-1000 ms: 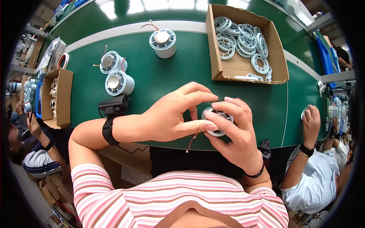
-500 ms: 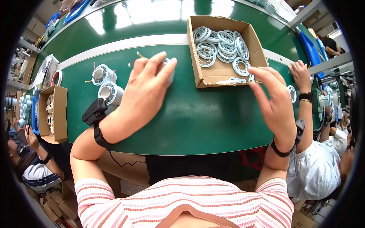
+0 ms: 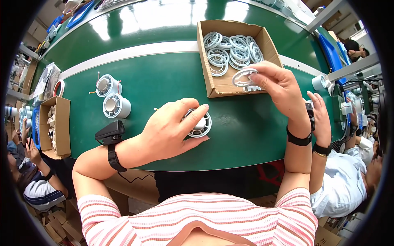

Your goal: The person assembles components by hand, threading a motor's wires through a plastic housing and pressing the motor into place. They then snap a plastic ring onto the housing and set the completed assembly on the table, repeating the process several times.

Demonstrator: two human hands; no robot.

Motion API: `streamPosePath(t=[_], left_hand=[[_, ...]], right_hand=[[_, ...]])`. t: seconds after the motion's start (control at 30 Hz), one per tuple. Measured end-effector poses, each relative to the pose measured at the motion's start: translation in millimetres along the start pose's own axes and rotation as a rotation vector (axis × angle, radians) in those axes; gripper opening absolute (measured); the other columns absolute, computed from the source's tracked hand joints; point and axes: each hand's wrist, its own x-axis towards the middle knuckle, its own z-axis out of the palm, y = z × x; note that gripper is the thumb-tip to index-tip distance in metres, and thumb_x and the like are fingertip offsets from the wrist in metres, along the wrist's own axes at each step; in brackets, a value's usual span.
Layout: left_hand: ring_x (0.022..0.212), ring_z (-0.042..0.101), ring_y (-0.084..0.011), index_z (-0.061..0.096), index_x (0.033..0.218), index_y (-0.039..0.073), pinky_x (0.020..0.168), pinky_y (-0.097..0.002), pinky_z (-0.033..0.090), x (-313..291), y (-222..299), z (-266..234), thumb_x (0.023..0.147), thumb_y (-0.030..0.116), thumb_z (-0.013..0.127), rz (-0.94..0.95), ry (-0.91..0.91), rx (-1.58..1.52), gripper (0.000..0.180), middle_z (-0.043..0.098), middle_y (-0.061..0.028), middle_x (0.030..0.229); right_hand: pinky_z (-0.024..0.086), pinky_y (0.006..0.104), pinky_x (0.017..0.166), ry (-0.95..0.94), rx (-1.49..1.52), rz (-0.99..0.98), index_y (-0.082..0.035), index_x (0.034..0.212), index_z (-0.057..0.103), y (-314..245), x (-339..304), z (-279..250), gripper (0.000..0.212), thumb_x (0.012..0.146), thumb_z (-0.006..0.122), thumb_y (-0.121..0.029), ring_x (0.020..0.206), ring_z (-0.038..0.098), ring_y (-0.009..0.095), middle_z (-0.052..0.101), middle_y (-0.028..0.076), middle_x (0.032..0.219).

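Observation:
My left hand [image 3: 174, 125] is wrapped over a pale motor housing [image 3: 204, 128] with a slotted rim and silvery centre, held at the table's middle; a small connector pokes out behind the fingers. My right hand [image 3: 281, 84] pinches a pale plastic ring [image 3: 243, 78] with spokes between thumb and fingers, raised over the near right corner of a cardboard box [image 3: 223, 83]. More such rings [image 3: 240, 53] lie heaped inside that box. Left of my left hand are two more housings, one upright [image 3: 107, 85] with thin wires and one tilted [image 3: 116, 105].
A small cardboard box [image 3: 63, 125] of pale parts stands at the table's left edge, near a tape roll [image 3: 60, 87]. Close to my right forearm is a co-worker's hand [image 3: 323, 117]. Another pale housing [image 3: 319, 82] sits at the far right. A white strip [image 3: 164, 48] crosses the green table.
My left hand has brought the housing nearer and to the right, turning its slotted face up. My right hand has taken a ring from the box and lifted it.

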Motion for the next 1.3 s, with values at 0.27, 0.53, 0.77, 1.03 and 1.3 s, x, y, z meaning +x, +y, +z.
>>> streamPosePath(t=[0.27,0.53,0.77,1.03,1.3], left_hand=[[0.087,0.069,-0.0289,0.052,0.138,0.003,0.069,-0.0345,0.057,-6,9,-4,0.075,0.026,0.09,-0.302,-0.196,-0.234,0.077,0.06,-0.0173,0.121],[0.096,0.07,-0.0286,0.05,0.14,0.003,0.074,-0.0327,0.059,-6,9,-2,0.076,0.012,0.089,-0.333,-0.207,-0.405,0.075,0.061,-0.0168,0.124],[0.102,0.068,-0.0178,0.048,0.142,0.003,0.081,-0.029,0.058,-9,13,-6,0.079,0.006,0.087,-0.389,-0.266,-0.533,0.074,0.059,-0.014,0.13],[0.12,0.06,-0.0143,0.042,0.149,0.004,0.094,-0.0291,0.059,-9,22,3,0.087,-0.002,0.077,-0.75,-0.34,-1.122,0.072,0.054,-0.0082,0.137],[0.122,0.061,-0.0208,0.049,0.146,0.008,0.098,-0.0317,0.059,-13,20,11,0.089,0.001,0.074,-0.649,-0.278,-1.258,0.062,0.056,-0.0103,0.134]], right_hand=[[0.051,0.0383,0.084,0.138,-0.664,-0.593,-0.005,0.107,0.077,-13,-71,43,0.033,0.077,0.075,0.007,0.092,0.063,0.026,0.062,0.007,0.096],[0.049,0.0431,0.095,-0.063,-0.666,-0.265,-0.007,0.119,0.073,13,-109,70,0.049,0.073,0.076,0.007,0.107,0.059,0.031,0.06,0.009,0.107],[0.047,0.0446,0.102,-0.246,-0.557,-0.225,-0.006,0.13,0.066,18,-93,48,0.061,0.072,0.08,0.003,0.121,0.056,0.035,0.059,0.014,0.126],[0.05,0.0385,0.104,-0.069,-0.221,-0.171,0.0,0.136,0.057,5,-105,72,0.071,0.07,0.084,0.002,0.122,0.06,0.031,0.059,0.018,0.136],[0.053,0.0376,0.102,0.041,-0.338,-0.341,-0.001,0.135,0.056,-10,-86,114,0.074,0.068,0.087,0.001,0.119,0.065,0.03,0.065,0.016,0.128]])
